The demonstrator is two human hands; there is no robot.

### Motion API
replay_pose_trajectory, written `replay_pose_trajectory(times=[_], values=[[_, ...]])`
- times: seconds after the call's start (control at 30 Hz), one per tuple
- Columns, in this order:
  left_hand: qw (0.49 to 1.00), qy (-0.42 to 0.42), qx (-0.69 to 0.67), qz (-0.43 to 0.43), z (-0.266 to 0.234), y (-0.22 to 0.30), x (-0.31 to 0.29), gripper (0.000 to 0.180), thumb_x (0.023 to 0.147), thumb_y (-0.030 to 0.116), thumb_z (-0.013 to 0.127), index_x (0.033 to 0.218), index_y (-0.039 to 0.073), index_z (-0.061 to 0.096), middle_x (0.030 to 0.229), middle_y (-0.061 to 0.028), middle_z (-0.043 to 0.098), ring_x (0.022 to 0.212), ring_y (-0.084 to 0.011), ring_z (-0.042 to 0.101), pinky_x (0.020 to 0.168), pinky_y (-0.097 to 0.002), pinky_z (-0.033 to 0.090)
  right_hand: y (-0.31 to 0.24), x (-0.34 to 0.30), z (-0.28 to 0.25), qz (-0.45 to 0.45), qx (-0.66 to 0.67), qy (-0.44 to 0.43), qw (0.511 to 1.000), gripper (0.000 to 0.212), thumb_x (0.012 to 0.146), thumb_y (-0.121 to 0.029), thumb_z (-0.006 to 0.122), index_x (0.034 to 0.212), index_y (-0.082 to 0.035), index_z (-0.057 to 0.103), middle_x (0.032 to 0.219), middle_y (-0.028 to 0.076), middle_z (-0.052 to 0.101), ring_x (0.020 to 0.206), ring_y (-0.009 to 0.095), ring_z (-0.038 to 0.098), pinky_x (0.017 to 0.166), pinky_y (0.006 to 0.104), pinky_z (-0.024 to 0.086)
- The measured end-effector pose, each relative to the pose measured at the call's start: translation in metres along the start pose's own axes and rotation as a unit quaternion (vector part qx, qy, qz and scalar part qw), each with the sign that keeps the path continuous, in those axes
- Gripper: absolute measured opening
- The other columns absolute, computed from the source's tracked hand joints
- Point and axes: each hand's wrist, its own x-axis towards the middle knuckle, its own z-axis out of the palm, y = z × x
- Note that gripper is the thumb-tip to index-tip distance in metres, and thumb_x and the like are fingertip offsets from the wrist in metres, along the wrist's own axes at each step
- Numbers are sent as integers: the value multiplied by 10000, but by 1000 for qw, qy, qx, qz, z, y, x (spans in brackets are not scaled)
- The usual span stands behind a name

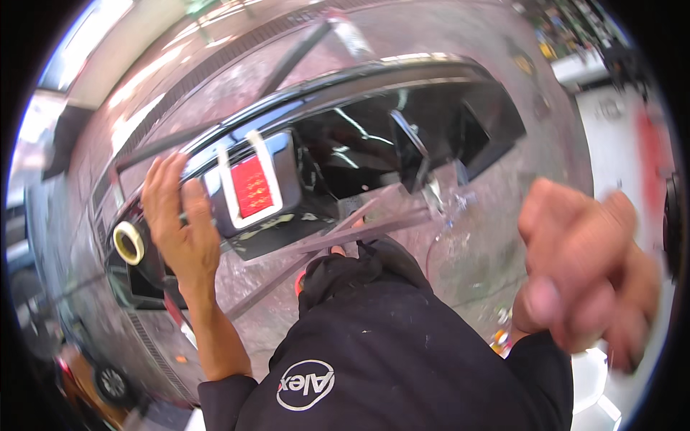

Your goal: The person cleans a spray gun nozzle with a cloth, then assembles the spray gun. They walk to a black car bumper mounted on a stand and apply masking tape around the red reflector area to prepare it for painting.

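A glossy black car bumper (352, 133) lies across a stand in front of me. On its left part, strips of white masking tape (270, 215) frame a red rectangular patch (251, 188), with two tape ends running past its upper edge. My left hand (183, 223) hovers over the bumper's left end, fingers stretched out, with nothing seen in it. Beside it is a roll of masking tape (129, 243), pale yellow. Raised at the right, away from the bumper, my right hand (582, 258) has curled fingers. It is slightly blurred, and whatever it may hold is hidden.
The stand's bars (359, 233) pass under the bumper, close to my legs. A white surface (611, 136) with a red patch is at the right, and cluttered items (575, 36) sit at the far right. A car wheel (113, 382) shows at lower left.
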Motion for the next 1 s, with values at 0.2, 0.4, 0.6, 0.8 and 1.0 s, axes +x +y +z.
replay_pose_trajectory(times=[0.2,0.4,0.6,0.8,1.0], values=[[964,197,-29,-178,-20,-38,-27,392,1021,67,550,1387,-43,637,1337,-136,711,1210,-222,670,1050,-335,496,-79,-68,11,-18,68,-6,997,194,953,-221,746,1109,-114,787,913,75,696,731,171,553,619,295,406],[940,191,26,-283,-48,-133,-87,425,1024,129,578,1408,-50,612,1342,-175,699,1240,-259,677,1064,-365,505,-108,-95,8,-47,32,-8,998,316,916,-294,789,1150,-81,778,986,84,720,744,193,595,624,308,434],[914,256,-4,-314,-52,-97,-129,415,1022,94,588,1407,-62,592,1325,-169,706,1196,-239,690,1029,-353,527,-79,-74,21,-32,-94,-101,990,449,879,-367,831,1190,-49,770,1058,92,744,758,214,637,630,320,462],[914,185,54,-356,-72,-86,-160,382,1022,133,610,1372,-17,647,1299,-136,729,1183,-257,694,1038,-359,506,-27,-88,29,111,48,-386,914,636,869,-481,841,1295,-30,704,1284,138,701,1108,315,662,911,422,510],[911,153,105,-368,-95,-104,-148,471,1000,194,642,1419,-18,616,1448,-199,634,1363,-333,587,1151,-409,428,-7,-143,12,196,137,-401,884,457,877,-392,847,1186,-61,782,1235,123,746,1207,334,676,986,436,512]])
